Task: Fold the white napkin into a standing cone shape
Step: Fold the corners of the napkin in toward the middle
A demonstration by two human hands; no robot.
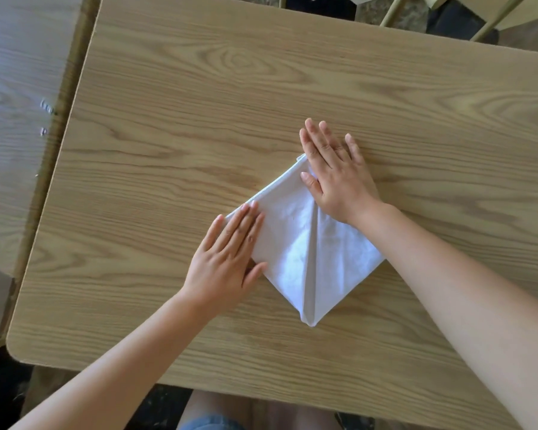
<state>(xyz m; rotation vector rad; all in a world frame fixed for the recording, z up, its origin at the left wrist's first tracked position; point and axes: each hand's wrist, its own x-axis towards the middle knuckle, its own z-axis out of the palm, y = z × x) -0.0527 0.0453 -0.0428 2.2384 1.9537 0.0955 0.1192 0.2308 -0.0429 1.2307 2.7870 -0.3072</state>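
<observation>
While the white napkin (302, 243) lies folded to a kite-like point near the middle of the wood-grain tabletop (199, 119), both hands press it flat. Left hand (230, 259) covers its left corner and right hand (336, 175) its far corner, fingers spread, grasping nothing. No writing shows; a second table (13, 119) stands at left.

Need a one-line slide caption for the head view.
Both hands, left and right, press a flat-folded white napkin onto the wooden table.
</observation>
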